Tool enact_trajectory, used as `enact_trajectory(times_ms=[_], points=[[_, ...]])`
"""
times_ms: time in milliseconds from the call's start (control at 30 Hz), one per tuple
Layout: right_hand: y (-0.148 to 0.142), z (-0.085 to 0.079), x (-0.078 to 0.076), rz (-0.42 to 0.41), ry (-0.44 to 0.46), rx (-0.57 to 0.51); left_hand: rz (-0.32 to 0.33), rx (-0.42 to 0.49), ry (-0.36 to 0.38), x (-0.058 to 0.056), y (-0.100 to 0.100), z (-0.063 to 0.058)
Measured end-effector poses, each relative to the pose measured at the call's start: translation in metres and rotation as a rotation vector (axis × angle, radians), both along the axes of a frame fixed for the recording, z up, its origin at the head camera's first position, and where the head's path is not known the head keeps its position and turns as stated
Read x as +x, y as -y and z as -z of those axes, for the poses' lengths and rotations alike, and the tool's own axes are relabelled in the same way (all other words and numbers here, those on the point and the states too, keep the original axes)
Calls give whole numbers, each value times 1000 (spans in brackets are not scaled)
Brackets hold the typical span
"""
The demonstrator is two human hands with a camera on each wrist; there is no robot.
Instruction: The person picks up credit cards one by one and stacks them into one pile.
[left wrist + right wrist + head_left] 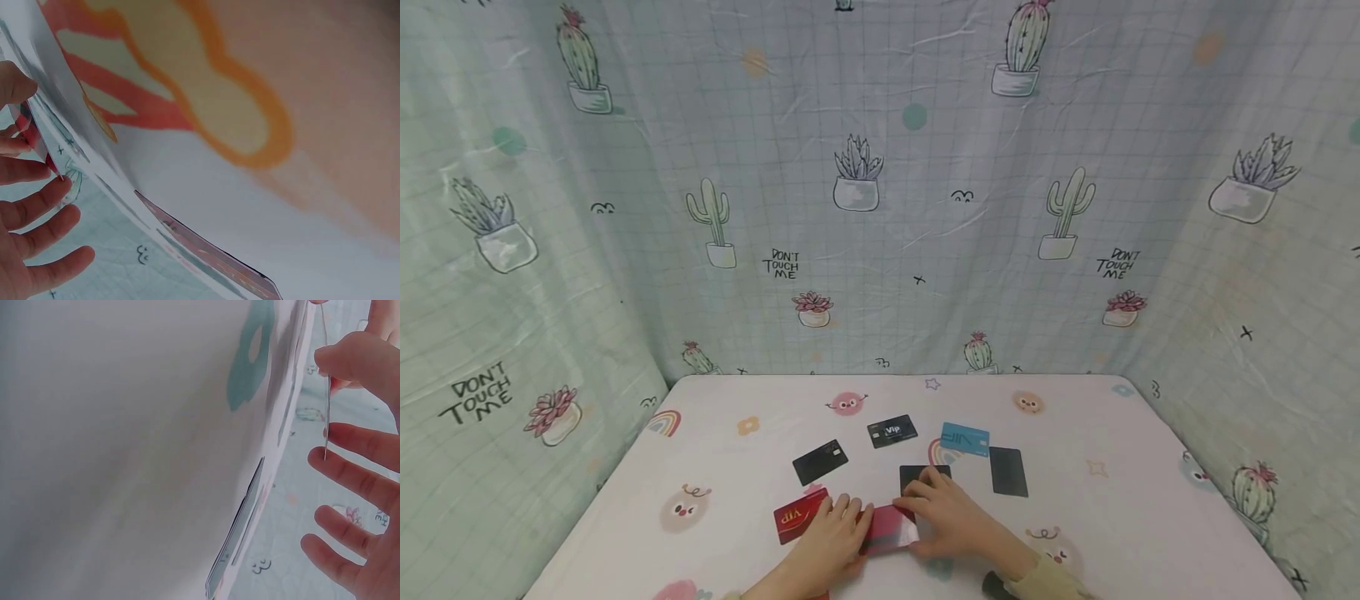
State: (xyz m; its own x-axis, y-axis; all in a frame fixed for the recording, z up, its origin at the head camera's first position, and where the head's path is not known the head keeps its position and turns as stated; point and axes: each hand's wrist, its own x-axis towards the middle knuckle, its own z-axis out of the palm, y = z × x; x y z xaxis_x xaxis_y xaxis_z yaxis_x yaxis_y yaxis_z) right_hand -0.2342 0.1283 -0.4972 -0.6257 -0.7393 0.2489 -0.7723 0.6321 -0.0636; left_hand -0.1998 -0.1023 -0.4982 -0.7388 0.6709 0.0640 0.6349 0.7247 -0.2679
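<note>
A red and grey plastic card (889, 528) is held between both hands, lifted a little off the table. My left hand (831, 537) pinches its left end; in the left wrist view the thumb and fingers (34, 215) grip the red and dark card (37, 140). My right hand (951, 515) pinches the right end, and the card (327, 412) appears edge-on between thumb and fingers in the right wrist view. Beside the left hand lies a red VIP card (793, 518). A black card (917, 473) lies partly hidden behind the right hand.
Spread in an arc beyond the hands are a black card (820, 462), a black Vip card (892, 431), a blue VIP card (965, 439) and a dark grey card (1009, 472). A dark object (995, 587) shows partly under the right forearm. Printed cloth covers the table (1112, 500).
</note>
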Motion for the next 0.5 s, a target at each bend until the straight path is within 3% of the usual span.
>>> enact_trajectory(times_ms=[300, 500], points=[[-7, -2, 3, 25, -56, -7, -14, 42, -12, -2, -6, -4], [-12, 1, 4, 19, -57, -14, -22, 72, 24, -3, -12, -7]])
